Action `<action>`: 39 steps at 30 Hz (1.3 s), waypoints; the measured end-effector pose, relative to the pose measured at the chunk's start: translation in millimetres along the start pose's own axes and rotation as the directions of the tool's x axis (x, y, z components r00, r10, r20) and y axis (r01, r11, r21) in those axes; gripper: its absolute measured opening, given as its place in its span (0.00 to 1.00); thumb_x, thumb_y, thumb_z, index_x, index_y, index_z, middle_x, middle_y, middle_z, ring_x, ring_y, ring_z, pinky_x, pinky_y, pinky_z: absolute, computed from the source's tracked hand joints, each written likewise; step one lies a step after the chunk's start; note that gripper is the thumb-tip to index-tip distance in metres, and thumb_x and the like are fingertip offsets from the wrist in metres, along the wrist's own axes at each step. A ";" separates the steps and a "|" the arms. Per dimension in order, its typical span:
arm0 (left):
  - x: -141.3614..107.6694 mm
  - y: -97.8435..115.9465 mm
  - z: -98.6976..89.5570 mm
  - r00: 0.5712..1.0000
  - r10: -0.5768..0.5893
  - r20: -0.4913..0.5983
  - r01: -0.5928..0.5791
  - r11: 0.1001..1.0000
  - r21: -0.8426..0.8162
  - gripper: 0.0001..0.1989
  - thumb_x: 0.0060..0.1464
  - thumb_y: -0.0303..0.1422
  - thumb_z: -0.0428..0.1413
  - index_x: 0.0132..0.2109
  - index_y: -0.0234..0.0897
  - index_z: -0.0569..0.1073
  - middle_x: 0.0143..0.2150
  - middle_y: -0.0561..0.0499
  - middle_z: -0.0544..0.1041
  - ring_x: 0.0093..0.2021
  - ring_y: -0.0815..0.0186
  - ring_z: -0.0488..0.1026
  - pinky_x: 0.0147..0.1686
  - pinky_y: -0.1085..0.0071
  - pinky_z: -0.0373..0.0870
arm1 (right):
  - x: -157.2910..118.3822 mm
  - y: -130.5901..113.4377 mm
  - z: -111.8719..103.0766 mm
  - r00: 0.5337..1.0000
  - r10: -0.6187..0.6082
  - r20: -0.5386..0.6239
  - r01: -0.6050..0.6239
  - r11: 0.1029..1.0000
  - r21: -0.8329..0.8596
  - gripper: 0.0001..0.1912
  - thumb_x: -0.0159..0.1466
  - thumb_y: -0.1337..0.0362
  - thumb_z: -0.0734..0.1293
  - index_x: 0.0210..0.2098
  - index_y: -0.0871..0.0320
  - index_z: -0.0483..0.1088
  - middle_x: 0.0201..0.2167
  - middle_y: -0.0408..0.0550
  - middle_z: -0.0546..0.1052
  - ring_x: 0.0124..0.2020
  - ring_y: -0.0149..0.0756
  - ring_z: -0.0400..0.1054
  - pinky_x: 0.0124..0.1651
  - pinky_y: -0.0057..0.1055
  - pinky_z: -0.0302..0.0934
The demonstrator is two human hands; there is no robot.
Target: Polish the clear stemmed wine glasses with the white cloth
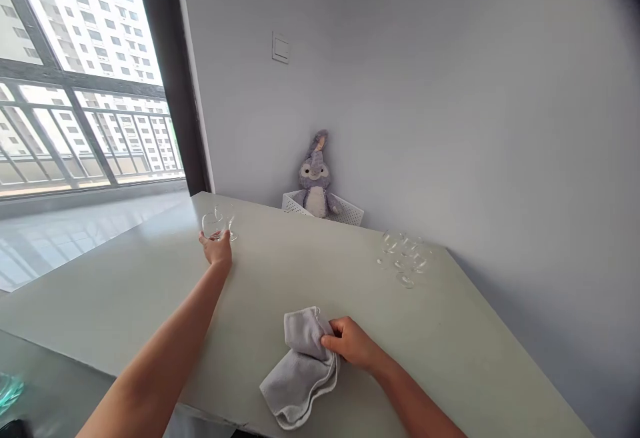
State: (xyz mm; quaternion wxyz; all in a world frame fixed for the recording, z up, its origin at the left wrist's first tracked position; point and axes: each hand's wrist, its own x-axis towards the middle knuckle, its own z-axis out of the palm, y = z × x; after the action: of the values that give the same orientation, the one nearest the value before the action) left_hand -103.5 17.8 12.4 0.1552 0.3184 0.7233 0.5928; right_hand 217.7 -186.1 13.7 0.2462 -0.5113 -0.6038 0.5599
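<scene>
At the far left part of the table, my left hand (pixel 217 249) is wrapped round the lower part of a clear wine glass (pixel 213 223), which stands upright. Another stemmed glass (pixel 232 223) is right beside it. Closer to me, my right hand (pixel 353 343) pinches the edge of a folded grey cloth (pixel 304 373) between thumb and fingers. Part of the cloth drapes down onto the table. My fingers hide the stem of the held glass.
Several wine glasses (pixel 406 251) stand together on the right side of the table (pixel 295 258). Behind its far edge, a plush rabbit (pixel 316 181) sits in a white basket (pixel 350 211) against the wall. A greenish glass object (pixel 9 391) shows at the lower left.
</scene>
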 end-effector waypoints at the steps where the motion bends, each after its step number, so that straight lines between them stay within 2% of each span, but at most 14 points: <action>1: -3.2 1.2 0.1 1.000 -0.009 0.012 0.009 1.000 -0.007 0.34 0.47 0.37 0.54 0.57 0.35 0.48 0.44 0.44 0.69 0.44 0.59 0.69 0.44 0.60 0.64 | 0.7 0.0 0.2 0.999 -0.012 -0.031 0.014 0.997 0.074 0.13 0.52 0.58 0.65 0.19 0.61 0.63 0.15 0.36 0.59 0.18 0.23 0.50 0.20 0.22 0.44; 5: -38.2 9.5 4.3 0.994 0.011 0.106 -0.005 0.998 -0.057 0.29 0.45 0.39 0.56 0.53 0.37 0.56 0.40 0.49 0.70 0.36 0.66 0.70 0.38 0.66 0.65 | 0.3 -5.1 -7.5 0.979 -0.019 -0.203 0.099 0.916 0.389 0.15 0.51 0.54 0.66 0.23 0.62 0.68 0.18 0.41 0.66 0.21 0.27 0.58 0.26 0.25 0.54; 8: -83.4 21.2 10.9 0.958 0.118 0.262 -0.091 0.990 -0.111 0.27 0.43 0.40 0.57 0.50 0.38 0.61 0.36 0.52 0.72 0.30 0.70 0.69 0.32 0.72 0.65 | 0.3 -11.4 -18.3 0.906 0.032 -0.423 0.191 0.860 0.474 0.16 0.50 0.53 0.67 0.23 0.60 0.66 0.17 0.40 0.65 0.19 0.28 0.57 0.23 0.26 0.54; 9: -100.0 26.1 13.0 0.929 0.170 0.328 -0.135 0.983 -0.127 0.27 0.42 0.40 0.58 0.50 0.39 0.62 0.36 0.53 0.72 0.28 0.71 0.69 0.31 0.73 0.65 | 0.6 -13.9 -21.8 0.865 0.039 -0.500 0.226 0.860 0.458 0.15 0.50 0.53 0.67 0.23 0.59 0.64 0.16 0.39 0.63 0.18 0.27 0.56 0.22 0.25 0.52; 11: -132.8 35.9 16.4 0.825 0.315 0.469 -0.287 0.949 -0.132 0.27 0.45 0.41 0.56 0.52 0.40 0.60 0.37 0.54 0.73 0.26 0.72 0.66 0.30 0.73 0.64 | 1.0 -19.9 -27.9 0.782 0.017 -0.623 0.285 0.879 0.382 0.15 0.50 0.53 0.67 0.22 0.58 0.62 0.15 0.37 0.59 0.17 0.26 0.53 0.19 0.24 0.50; 13: -162.0 43.3 18.8 0.722 0.385 0.575 -0.397 0.911 -0.111 0.27 0.47 0.40 0.54 0.54 0.42 0.58 0.38 0.54 0.73 0.24 0.72 0.65 0.29 0.73 0.63 | 1.1 -26.1 -31.6 0.710 -0.047 -0.703 0.320 0.910 0.263 0.14 0.52 0.54 0.65 0.25 0.57 0.61 0.16 0.36 0.58 0.16 0.26 0.52 0.18 0.24 0.50; 16: -194.0 44.8 21.8 0.625 0.458 0.633 -0.529 0.844 -0.088 0.27 0.48 0.38 0.54 0.55 0.43 0.58 0.37 0.54 0.74 0.30 0.68 0.67 0.32 0.71 0.64 | 0.5 -31.7 -32.8 0.592 -0.180 -0.786 0.312 0.950 0.017 0.12 0.54 0.56 0.63 0.31 0.56 0.61 0.19 0.37 0.60 0.19 0.27 0.53 0.22 0.25 0.53; 18: -206.5 39.9 23.5 0.579 0.518 0.630 -0.612 0.786 -0.085 0.27 0.48 0.37 0.55 0.55 0.41 0.59 0.35 0.53 0.74 0.36 0.64 0.68 0.37 0.67 0.64 | 0.3 -31.3 -31.1 0.544 -0.235 -0.805 0.285 0.955 -0.086 0.10 0.55 0.57 0.63 0.30 0.57 0.61 0.21 0.38 0.61 0.22 0.28 0.54 0.26 0.25 0.54; 23: -218.7 24.5 23.1 0.449 0.638 0.626 -0.730 0.666 -0.155 0.25 0.49 0.35 0.54 0.55 0.40 0.59 0.36 0.51 0.74 0.42 0.61 0.66 0.45 0.62 0.62 | -0.1 -25.9 -20.0 0.562 -0.233 -0.793 0.261 0.960 -0.098 0.10 0.56 0.57 0.62 0.28 0.56 0.59 0.21 0.38 0.60 0.23 0.29 0.54 0.26 0.25 0.54; 27: -223.6 19.8 18.7 0.383 0.642 0.664 -0.742 0.642 -0.192 0.25 0.52 0.35 0.51 0.57 0.39 0.56 0.42 0.48 0.73 0.43 0.62 0.68 0.44 0.64 0.63 | -3.8 -24.3 -9.1 0.530 -0.220 -0.819 0.297 0.953 -0.063 0.11 0.55 0.57 0.64 0.34 0.55 0.60 0.24 0.40 0.64 0.24 0.31 0.58 0.28 0.26 0.57; 30: -223.9 20.5 14.6 0.331 0.685 0.648 -0.792 0.576 -0.204 0.23 0.55 0.36 0.48 0.58 0.40 0.55 0.43 0.47 0.72 0.42 0.62 0.69 0.44 0.64 0.63 | -7.2 -18.1 -8.5 0.546 -0.211 -0.811 0.328 0.944 -0.025 0.11 0.54 0.56 0.64 0.32 0.55 0.62 0.22 0.39 0.65 0.23 0.31 0.58 0.27 0.27 0.57; 34: -218.6 24.3 9.9 0.230 0.763 0.604 -0.876 0.433 -0.212 0.21 0.57 0.37 0.45 0.57 0.38 0.57 0.39 0.46 0.72 0.38 0.62 0.69 0.43 0.63 0.61 | -8.4 -10.9 -16.4 0.538 -0.058 -0.841 0.381 0.907 0.181 0.13 0.52 0.54 0.66 0.30 0.56 0.65 0.21 0.41 0.67 0.23 0.32 0.61 0.26 0.28 0.58; 36: -216.2 26.0 9.2 0.185 0.791 0.584 -0.903 0.371 -0.217 0.24 0.56 0.39 0.47 0.58 0.37 0.56 0.38 0.45 0.71 0.38 0.60 0.68 0.42 0.62 0.60 | -9.1 -13.9 -17.4 0.587 0.021 -0.809 0.399 0.862 0.312 0.13 0.50 0.54 0.68 0.29 0.57 0.66 0.21 0.41 0.68 0.22 0.33 0.62 0.25 0.29 0.59; 39: -214.3 27.1 10.2 0.149 0.818 0.555 -0.923 0.316 -0.219 0.29 0.52 0.43 0.51 0.58 0.37 0.57 0.39 0.45 0.70 0.39 0.58 0.67 0.41 0.61 0.60 | -12.6 -25.1 -12.2 0.740 -0.004 -0.672 0.379 0.828 0.412 0.14 0.51 0.53 0.68 0.23 0.58 0.66 0.17 0.41 0.65 0.19 0.31 0.60 0.22 0.29 0.59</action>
State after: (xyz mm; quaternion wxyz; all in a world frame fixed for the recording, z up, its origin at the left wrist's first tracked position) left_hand 70.6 -110.0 3.0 -0.0352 0.8505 0.3650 0.3771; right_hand 224.2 -188.4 43.6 0.6269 -0.5167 -0.3563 0.4616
